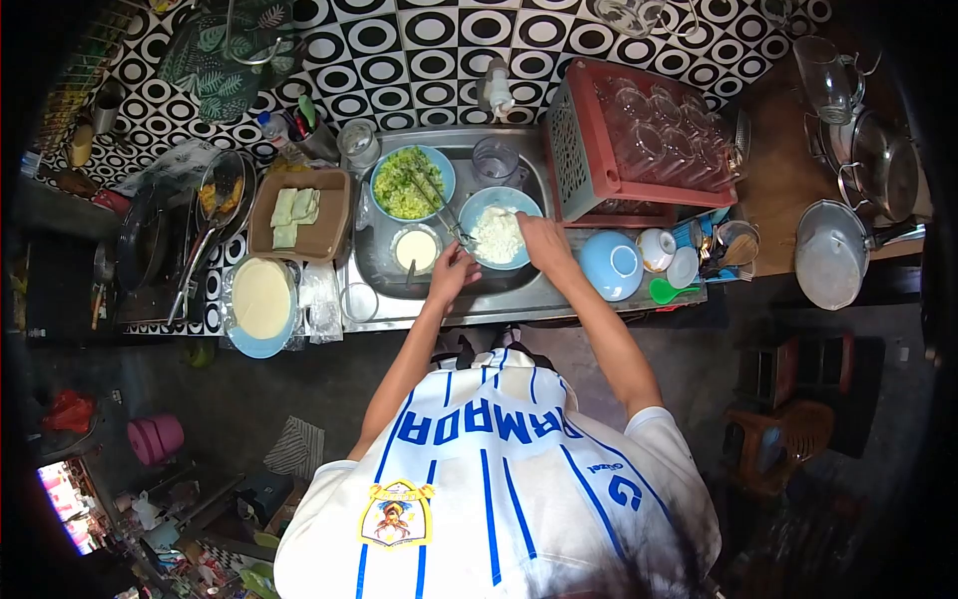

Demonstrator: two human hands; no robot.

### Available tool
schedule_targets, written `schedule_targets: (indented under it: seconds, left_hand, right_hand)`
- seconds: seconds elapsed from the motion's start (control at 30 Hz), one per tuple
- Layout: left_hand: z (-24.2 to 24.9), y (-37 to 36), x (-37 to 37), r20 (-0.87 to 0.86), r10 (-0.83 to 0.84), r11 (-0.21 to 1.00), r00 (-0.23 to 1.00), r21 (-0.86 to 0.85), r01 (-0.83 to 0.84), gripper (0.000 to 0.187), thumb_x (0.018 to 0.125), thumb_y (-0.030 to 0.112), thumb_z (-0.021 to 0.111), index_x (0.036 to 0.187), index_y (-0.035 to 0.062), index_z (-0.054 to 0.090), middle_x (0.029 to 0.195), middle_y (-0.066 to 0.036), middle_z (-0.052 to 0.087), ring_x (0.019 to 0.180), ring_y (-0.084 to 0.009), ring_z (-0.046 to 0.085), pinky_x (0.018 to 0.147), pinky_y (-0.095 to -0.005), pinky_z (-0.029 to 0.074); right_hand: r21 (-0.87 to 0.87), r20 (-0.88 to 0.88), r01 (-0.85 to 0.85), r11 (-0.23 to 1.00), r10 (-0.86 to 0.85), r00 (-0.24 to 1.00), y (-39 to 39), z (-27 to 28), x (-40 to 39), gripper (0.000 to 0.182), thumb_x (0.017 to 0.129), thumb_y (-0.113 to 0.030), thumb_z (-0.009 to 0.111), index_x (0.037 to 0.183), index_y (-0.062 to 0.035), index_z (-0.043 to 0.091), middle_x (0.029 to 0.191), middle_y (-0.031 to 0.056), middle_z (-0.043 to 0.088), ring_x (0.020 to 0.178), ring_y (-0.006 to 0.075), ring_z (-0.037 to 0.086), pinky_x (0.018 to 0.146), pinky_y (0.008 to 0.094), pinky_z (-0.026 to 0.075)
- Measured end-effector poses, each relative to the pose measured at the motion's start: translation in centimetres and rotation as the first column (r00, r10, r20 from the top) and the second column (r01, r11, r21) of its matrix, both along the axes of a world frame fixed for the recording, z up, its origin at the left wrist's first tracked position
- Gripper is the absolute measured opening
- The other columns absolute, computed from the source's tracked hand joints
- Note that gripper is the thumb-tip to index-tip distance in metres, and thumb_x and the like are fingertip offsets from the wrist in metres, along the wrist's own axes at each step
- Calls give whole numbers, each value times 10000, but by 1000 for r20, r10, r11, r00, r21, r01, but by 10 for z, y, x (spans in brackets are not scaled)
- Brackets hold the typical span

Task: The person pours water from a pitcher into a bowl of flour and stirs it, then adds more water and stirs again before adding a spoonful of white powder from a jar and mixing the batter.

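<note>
My left hand [455,272] is closed at the near end of metal tongs [435,193], beside the left rim of a light blue bowl. The tongs' two arms slant back over a blue bowl of chopped pale green vegetable [403,178]. My right hand [544,243] grips the right rim of the other light blue bowl [527,203], which holds white crumbly food [495,236]. Just left of my left hand, a small bowl of cream-coloured liquid [415,250] has a spoon handle sticking out. Behind the white food stands a clear plastic cup [496,160].
The bowls are at a steel sink [367,311]. On the left are a brown basket [261,239] with folded green wrappers and a plate of pale round sheets [261,302]. A red rack of glasses [589,180], an upturned blue bowl [611,268] and a green spoon [665,292] are right.
</note>
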State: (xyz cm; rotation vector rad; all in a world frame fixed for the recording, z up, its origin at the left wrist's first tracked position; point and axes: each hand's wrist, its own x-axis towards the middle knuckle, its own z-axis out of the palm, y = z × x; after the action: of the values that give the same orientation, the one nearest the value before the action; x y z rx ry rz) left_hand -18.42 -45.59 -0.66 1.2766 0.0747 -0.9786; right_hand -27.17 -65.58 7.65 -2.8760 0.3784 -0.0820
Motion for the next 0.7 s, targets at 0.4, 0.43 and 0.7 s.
schedule_targets:
  seconds: [0.4, 0.43, 0.7]
  left_hand:
    - [2, 0, 0, -1, -17, 1000, 1000, -8, 17, 651, 973, 99, 581, 1542, 21, 273, 1189, -88, 540, 941, -198, 646, 791, -316, 598]
    - [2, 0, 0, 15, -26, 1000, 1000, -4, 26, 656, 969, 97, 591, 1540, 21, 278, 1190, -87, 539, 937, -197, 648, 789, -315, 598]
    - [-5, -3, -1, 66, -20, 1000, 998, 14, 19, 686, 926, 60, 647, 1525, 19, 314, 1252, -118, 504, 911, -208, 669, 746, -305, 599]
  right_hand:
    - [-54, -34, -108, 993, 106, 994, 30, 40, -41, 408, 831, -5, 555, 1234, -25, 617, 907, 188, 672, 862, 361, 677, 720, 462, 541]
    - [-31, -23, -82, 996, 81, 996, 26, 46, -43, 412, 830, 2, 548, 1235, -31, 622, 909, 195, 671, 863, 373, 673, 721, 473, 537]
    - [-9, -94, -3, 1000, 2, 996, 17, 15, -58, 408, 874, 9, 497, 1256, -58, 623, 927, 212, 670, 891, 396, 678, 754, 509, 529]
